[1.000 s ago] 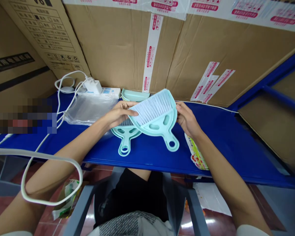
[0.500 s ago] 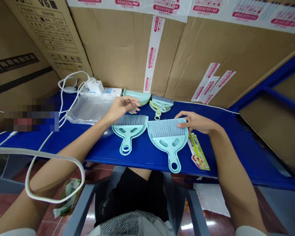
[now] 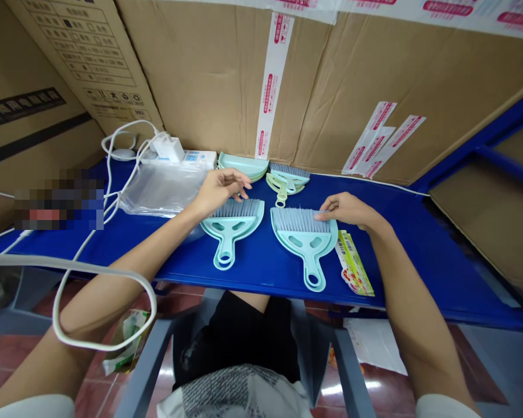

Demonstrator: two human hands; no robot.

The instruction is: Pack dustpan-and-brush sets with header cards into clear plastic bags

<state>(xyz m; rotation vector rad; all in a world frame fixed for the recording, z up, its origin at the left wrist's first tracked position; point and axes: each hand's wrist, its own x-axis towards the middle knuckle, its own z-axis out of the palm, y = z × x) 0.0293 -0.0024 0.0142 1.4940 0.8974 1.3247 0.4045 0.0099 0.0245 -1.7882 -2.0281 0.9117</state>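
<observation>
Dustpan set [image 3: 305,237], pale aqua, brush nested in pan, on the blue bench [image 3: 253,264] before me, a little right of centre, handle toward my lap. A matching set [image 3: 229,227] lies just to its left, a gap between. Slim printed packet [image 3: 356,264] just to its right.

Handling, my estimate: light moulded plastic, stiff, not very fragile; smooth faces may slip. Brush could shift in the pan, so I'd pinch both layers together. Best hold: the ringed handle [image 3: 312,270], or a side rim. Bristles [image 3: 294,219] look soft and should give under pressure; poor purchase alone.

Pose: my forearms [image 3: 412,307] reach in from either side, converging over the bench. Right hand [image 3: 347,210] turned inward, gripping the set's far right corner. Left hand [image 3: 220,190] above the other set's bristles, loosely curled, nothing in it; contact below unclear. Right thumb [image 3: 324,216] lies over the bristles.
</observation>
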